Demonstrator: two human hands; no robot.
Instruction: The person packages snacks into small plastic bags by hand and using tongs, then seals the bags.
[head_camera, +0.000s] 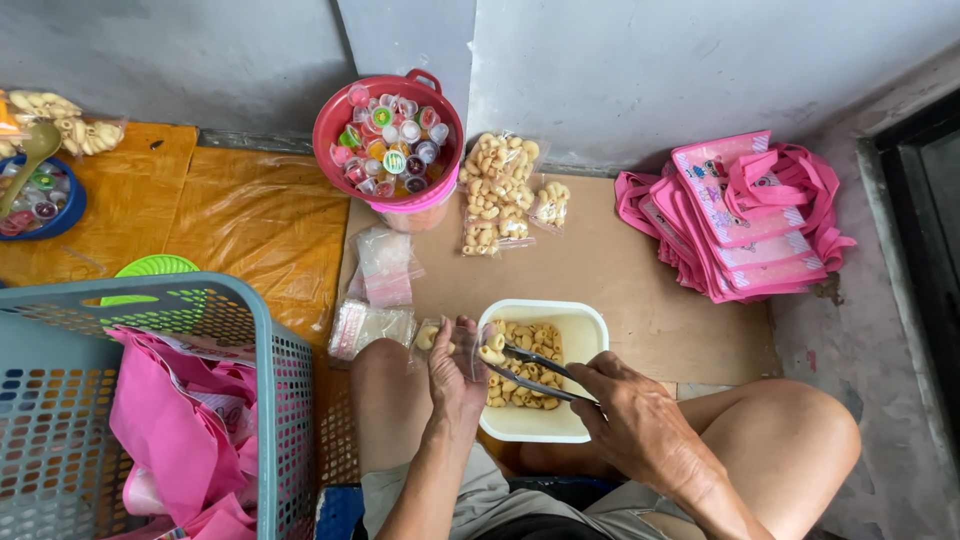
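Right hand (635, 415) grasps tongs (535, 372) over the tub's rim (598, 330); left hand (455, 370) clenches a small bag (435, 340) beside it.

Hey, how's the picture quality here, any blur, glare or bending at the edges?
Head view: soft, even daylight with faint shadows; no strong glare except small highlights on the clear bag in the left hand; the tongs in the right hand and the white tub look sharp; wide-angle bending shows at the blue basket and the wall edges.

Red bucket (345, 118), pink bags (740, 215), grey-blue basket (60, 400), white tub (590, 330), orange mat (250, 220)
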